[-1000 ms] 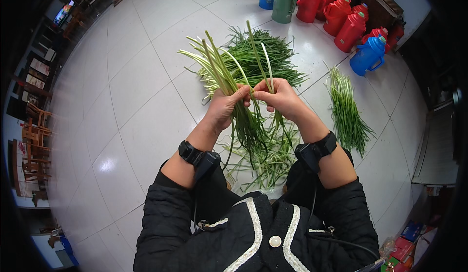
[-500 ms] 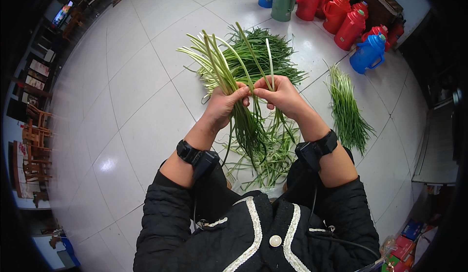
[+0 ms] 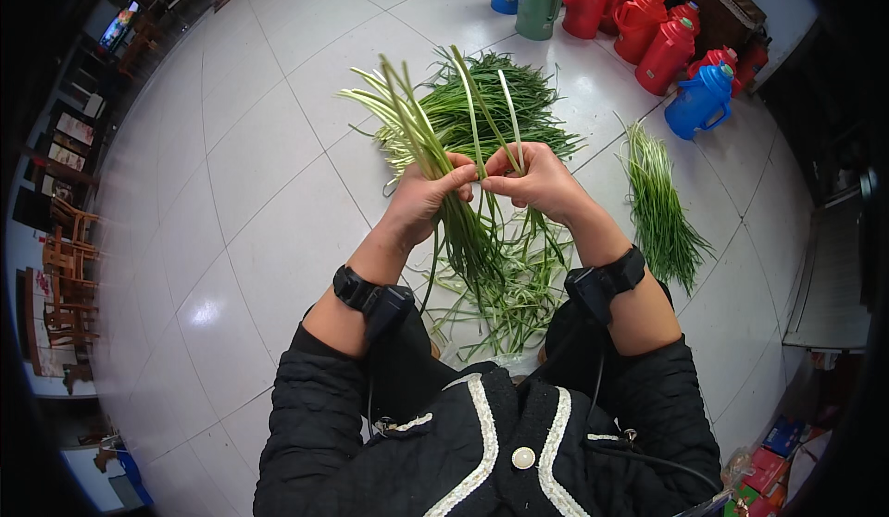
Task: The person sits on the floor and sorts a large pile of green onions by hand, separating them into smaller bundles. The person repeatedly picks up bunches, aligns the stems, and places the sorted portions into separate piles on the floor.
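My left hand (image 3: 433,191) is closed around a bunch of garlic chives (image 3: 414,133), pale stem ends up and green leaves hanging below. Close beside it, my right hand (image 3: 532,182) pinches a few separate chive stalks (image 3: 512,114) that stick up between its fingers. The two thumbs and fingertips nearly meet around one pale stalk. Beyond the hands, a large heap of chives (image 3: 505,100) lies on the floor. Below them, between my knees, is a loose scatter of pale and green trimmings (image 3: 514,299).
A neat pile of chives (image 3: 659,207) lies to the right on the tiled floor (image 3: 231,193). Several red thermos flasks (image 3: 667,54), a green one (image 3: 538,0) and a blue one (image 3: 699,100) stand at the far right. Wooden chairs (image 3: 69,262) line the left side.
My right hand has shifted slightly, and one pale stalk now stands upright by the fingertips, apart from the left bunch. The left hand keeps its hold nearly in place.
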`<state>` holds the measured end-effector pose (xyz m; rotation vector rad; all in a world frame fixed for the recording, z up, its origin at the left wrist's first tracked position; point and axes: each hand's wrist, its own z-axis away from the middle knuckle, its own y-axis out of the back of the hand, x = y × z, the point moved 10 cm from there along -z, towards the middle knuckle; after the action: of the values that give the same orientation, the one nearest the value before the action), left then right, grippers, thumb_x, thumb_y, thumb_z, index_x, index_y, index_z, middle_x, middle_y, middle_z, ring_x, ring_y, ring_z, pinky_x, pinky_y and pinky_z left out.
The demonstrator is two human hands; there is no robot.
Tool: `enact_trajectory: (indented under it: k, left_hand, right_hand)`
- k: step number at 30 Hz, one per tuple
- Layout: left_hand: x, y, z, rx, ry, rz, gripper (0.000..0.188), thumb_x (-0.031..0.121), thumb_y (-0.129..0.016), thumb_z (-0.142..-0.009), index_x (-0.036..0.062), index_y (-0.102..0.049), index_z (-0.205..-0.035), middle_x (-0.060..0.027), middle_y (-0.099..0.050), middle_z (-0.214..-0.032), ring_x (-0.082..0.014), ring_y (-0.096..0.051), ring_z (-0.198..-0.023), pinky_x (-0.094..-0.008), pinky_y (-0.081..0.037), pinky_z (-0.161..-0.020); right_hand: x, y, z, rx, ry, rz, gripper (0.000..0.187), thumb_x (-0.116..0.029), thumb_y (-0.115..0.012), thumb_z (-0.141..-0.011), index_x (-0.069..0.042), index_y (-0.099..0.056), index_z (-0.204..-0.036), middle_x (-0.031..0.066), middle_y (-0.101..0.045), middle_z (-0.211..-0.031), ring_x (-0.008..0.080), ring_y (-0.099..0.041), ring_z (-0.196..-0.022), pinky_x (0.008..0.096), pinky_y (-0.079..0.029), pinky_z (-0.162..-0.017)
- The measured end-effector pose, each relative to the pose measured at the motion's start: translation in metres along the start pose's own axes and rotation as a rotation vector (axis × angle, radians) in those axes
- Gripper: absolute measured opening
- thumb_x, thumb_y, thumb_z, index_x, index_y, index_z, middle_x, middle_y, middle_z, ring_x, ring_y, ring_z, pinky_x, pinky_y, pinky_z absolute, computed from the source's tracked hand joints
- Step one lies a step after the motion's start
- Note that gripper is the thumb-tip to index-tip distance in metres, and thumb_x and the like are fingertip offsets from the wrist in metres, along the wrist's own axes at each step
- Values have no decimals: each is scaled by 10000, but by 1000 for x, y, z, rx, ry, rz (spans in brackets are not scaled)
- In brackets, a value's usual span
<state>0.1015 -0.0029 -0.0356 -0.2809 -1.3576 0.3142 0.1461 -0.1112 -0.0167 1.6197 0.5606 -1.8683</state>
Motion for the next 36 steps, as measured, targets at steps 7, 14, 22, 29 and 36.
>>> enact_trajectory:
  k: [7,14,22,29,36]
  left_hand:
    - [2,1,1,-9,1,-119,141,128,-630,-836,7,-585,-892,-34,-559,-718,-115,-530,-640,-259,-451,-590]
    - [10,7,1,-35,2,142,96,136,-581,-844,55,-544,-881,-94,-630,-885,-81,-528,-619,-251,-485,-606]
    - [21,26,1,-42,-31,371,84,142,-526,-850,61,-545,-866,-133,-630,-970,-90,-517,-601,-307,-488,-750]
    - [43,80,2,-7,-126,491,296,155,-490,-854,-58,-565,-1045,-35,-569,-635,-179,-560,-634,-284,-510,-681]
    - [62,137,10,165,-288,544,176,127,-477,-844,-13,-573,-889,-115,-624,-902,-161,-562,-612,-303,-513,-722]
  right_hand:
    - [0,-2,0,-3,4,55,123,-78,-713,-744,-40,-596,-749,-33,-537,-611,24,-443,-483,186,-362,-418]
    - [3,-1,2,-47,-24,17,122,-89,-706,-747,-41,-607,-800,-37,-545,-655,23,-461,-526,179,-361,-445]
    - [11,18,7,-108,-83,25,134,-85,-679,-741,-27,-620,-846,-30,-537,-660,39,-458,-536,194,-365,-467]
    - [26,65,24,-101,-149,76,138,-67,-664,-743,-42,-585,-853,-30,-524,-665,36,-450,-520,192,-340,-445]
    - [33,156,51,173,-155,-200,133,-40,-593,-773,-6,-556,-896,-37,-482,-672,15,-395,-502,139,-305,-440]
